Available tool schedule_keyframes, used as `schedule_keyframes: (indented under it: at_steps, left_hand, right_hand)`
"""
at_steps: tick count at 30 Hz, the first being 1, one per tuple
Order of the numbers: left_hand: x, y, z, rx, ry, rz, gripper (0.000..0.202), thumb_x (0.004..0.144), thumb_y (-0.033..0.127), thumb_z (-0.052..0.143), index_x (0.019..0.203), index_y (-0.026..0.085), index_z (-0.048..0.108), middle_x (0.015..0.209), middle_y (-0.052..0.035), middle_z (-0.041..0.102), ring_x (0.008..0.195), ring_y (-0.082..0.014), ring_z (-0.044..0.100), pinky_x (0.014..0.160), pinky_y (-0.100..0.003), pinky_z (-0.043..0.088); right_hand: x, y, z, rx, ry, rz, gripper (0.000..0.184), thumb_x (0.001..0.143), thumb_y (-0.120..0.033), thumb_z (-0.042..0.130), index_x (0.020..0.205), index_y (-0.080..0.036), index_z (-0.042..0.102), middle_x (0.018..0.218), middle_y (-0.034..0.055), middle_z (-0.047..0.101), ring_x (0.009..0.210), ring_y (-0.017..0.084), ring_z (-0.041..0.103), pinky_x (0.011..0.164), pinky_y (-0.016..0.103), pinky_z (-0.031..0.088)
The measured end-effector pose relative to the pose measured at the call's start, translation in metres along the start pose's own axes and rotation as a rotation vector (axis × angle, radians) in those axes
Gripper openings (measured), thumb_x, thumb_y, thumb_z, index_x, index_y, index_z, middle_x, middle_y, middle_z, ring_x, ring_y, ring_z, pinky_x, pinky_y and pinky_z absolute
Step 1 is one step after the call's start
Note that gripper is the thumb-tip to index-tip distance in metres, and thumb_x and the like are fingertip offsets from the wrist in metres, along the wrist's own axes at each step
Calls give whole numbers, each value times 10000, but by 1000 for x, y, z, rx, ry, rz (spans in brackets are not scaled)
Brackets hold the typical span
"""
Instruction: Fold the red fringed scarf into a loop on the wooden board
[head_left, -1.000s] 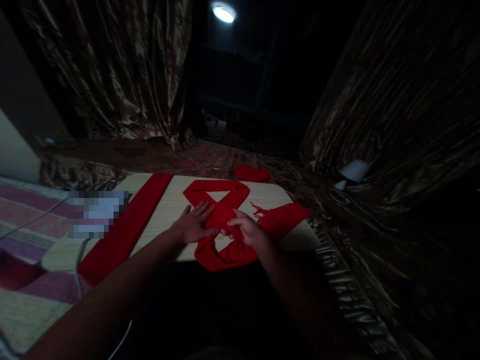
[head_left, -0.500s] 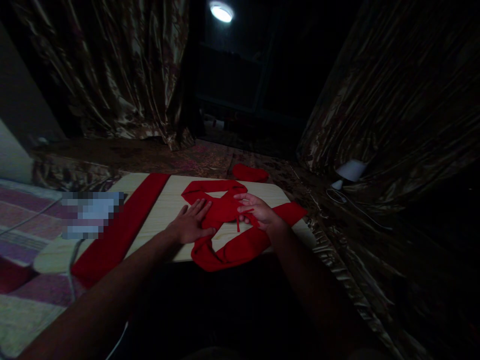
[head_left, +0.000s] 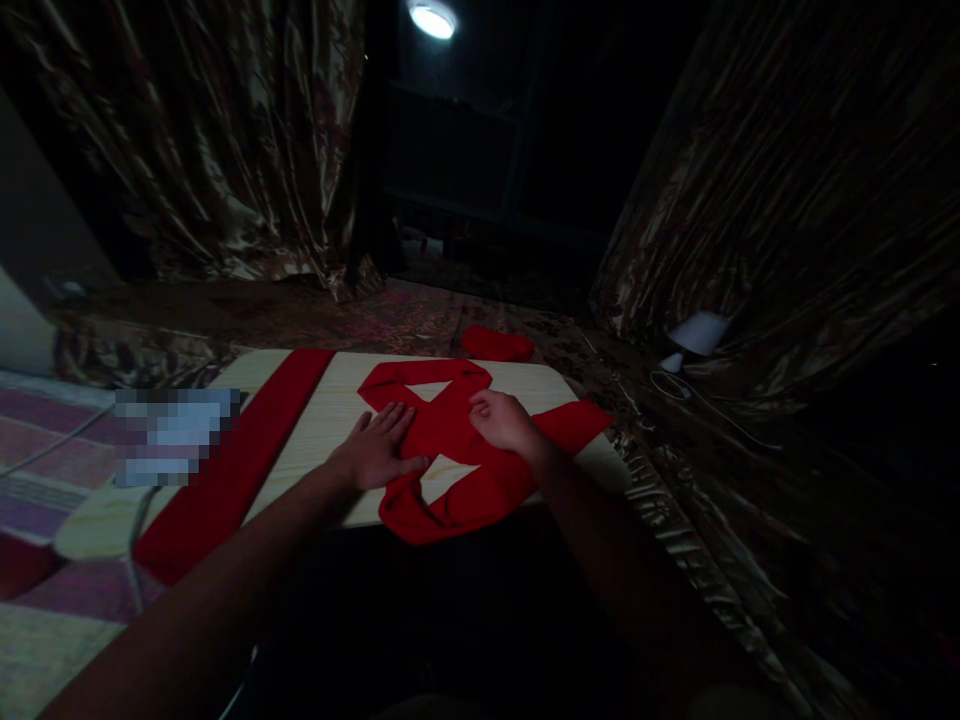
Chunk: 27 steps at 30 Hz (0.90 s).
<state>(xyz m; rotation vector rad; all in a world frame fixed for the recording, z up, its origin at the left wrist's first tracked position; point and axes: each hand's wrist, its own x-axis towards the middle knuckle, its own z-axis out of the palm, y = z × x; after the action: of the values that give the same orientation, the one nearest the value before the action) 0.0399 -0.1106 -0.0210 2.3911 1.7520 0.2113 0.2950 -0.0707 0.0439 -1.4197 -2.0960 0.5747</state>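
Both hands are resting on the scarf (head_left: 450, 435), which is lying in crossed loops on the table (head_left: 337, 400), right of the middle. One loop is reaching toward the far edge, another is bulging over the near edge, and a tail is running off toward the right edge.

The left hand (head_left: 379, 452) is lying wide open and palm down, fingers stretched flat. The fingertips are pressing on the left side of the crossing while the heel is sitting on bare wood, and it is gripping nothing.

The right hand (head_left: 504, 420) is sitting knuckles up on the right side of the crossing, fingers loosely curled. I cannot tell whether it is pinching any cloth.

A red strip (head_left: 240, 450) is lying slantwise near the left edge, well apart from the hands. A red piece (head_left: 496, 343) is sitting just beyond the far edge.

Curtains (head_left: 225, 150) are hanging behind, a lamp (head_left: 433, 18) is glowing overhead, and a striped rug (head_left: 45, 470) is showing at the left.
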Motion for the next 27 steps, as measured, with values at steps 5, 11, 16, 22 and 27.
schedule_keyframes:
  at_steps: [5,11,16,22,27]
  left_hand:
    - [4,-3,-1,-21,-5,-25,842,954,664,169,1627,159,157,1683,-85,117,1558,-269,123,1229,-498,122]
    - [19,-18,-12,-15,129,-66,663,997,508,175,1565,234,378,1624,-54,363,1469,-274,355,1138,-472,334]
    - [40,-46,-20,134,312,-200,522,938,418,377,1329,225,665,1369,-128,629,1339,-342,502,1099,-456,403]
    - [67,-69,-32,-60,171,-412,467,884,403,500,1299,303,689,1322,-73,677,1199,-343,619,953,-417,509]
    - [79,-74,-37,-324,252,-299,444,822,225,545,1232,175,708,1237,-89,720,1091,-254,679,941,-303,512]
  right_hand:
    - [-9,-22,27,-216,-23,20,413,786,-447,739,1106,-197,671,1106,171,723,1069,339,652,940,438,454]
    - [7,-11,35,-171,-130,129,647,690,-479,828,1232,-190,626,1178,178,705,1040,336,672,872,400,485]
    - [15,-4,32,30,-217,150,686,674,-225,836,1320,-252,609,1212,53,703,982,219,675,841,295,498]
    - [18,4,26,337,-300,148,443,727,-61,728,1136,-231,738,1141,8,721,936,147,663,780,219,503]
    - [26,5,16,453,-364,181,378,706,-18,719,1034,-199,772,948,3,735,744,103,642,658,177,485]
